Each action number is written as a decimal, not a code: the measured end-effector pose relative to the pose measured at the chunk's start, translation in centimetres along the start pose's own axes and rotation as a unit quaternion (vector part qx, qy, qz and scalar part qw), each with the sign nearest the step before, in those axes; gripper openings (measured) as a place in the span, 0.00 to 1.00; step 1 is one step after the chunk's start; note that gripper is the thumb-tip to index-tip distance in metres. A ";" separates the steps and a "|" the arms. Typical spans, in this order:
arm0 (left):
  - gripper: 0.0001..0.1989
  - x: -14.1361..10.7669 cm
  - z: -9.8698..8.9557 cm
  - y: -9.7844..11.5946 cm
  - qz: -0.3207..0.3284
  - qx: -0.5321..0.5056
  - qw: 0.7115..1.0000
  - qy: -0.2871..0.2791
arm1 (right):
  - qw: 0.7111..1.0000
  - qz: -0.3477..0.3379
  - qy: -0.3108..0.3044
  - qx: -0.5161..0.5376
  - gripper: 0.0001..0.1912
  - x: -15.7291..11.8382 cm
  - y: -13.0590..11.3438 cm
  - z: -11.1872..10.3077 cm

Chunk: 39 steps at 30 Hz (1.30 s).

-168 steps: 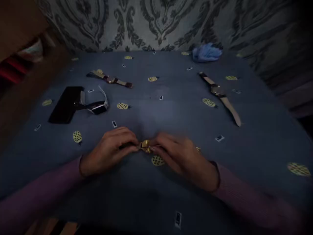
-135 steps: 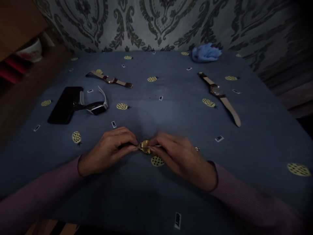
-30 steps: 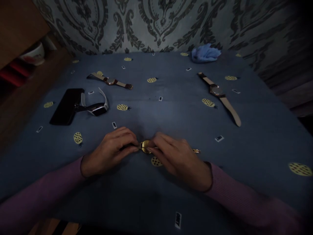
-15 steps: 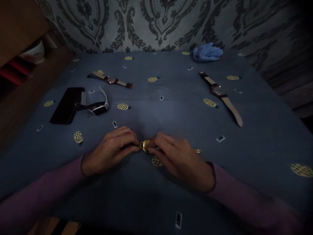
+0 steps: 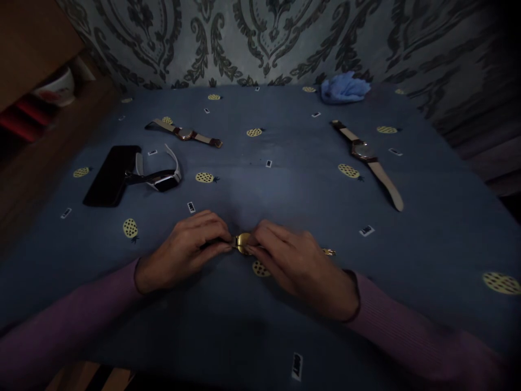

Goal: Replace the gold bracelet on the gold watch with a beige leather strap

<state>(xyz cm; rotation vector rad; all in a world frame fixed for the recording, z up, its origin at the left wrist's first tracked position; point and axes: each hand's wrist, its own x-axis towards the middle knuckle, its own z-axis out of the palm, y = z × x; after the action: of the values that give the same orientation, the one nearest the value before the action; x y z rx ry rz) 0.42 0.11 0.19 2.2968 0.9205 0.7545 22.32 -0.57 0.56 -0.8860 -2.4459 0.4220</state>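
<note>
A gold watch [image 5: 243, 243] lies low in the middle of the head view, between my two hands. My left hand [image 5: 189, 247] pinches the watch's left side, thumb and fingertips pressed together where the band meets the case. At the case's right side my right hand [image 5: 299, 263] is closed, with thumb and forefinger on the watch. The far end of the gold band shows beyond the knuckles of that hand. The band's middle part is hidden under my right hand.
A black phone [image 5: 112, 176] and a smartwatch [image 5: 166, 182] with a pale strap lie at the left. Behind them is a strap watch [image 5: 186, 134]; another watch [image 5: 363, 150] lies at the right. A crumpled blue cloth [image 5: 345, 88] sits by the wall on the blue tablecloth [image 5: 244, 336].
</note>
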 end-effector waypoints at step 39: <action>0.02 0.2 -0.2 0.1 -0.003 0.004 1.000 -0.009 | 0.998 0.017 -0.016 0.060 0.12 -0.1 0.3 -0.2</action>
<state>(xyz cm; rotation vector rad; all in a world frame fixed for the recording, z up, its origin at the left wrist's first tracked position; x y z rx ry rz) 0.44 0.21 0.46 2.3025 0.9242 0.7281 22.68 -0.38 0.56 -0.8778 -2.4077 0.5929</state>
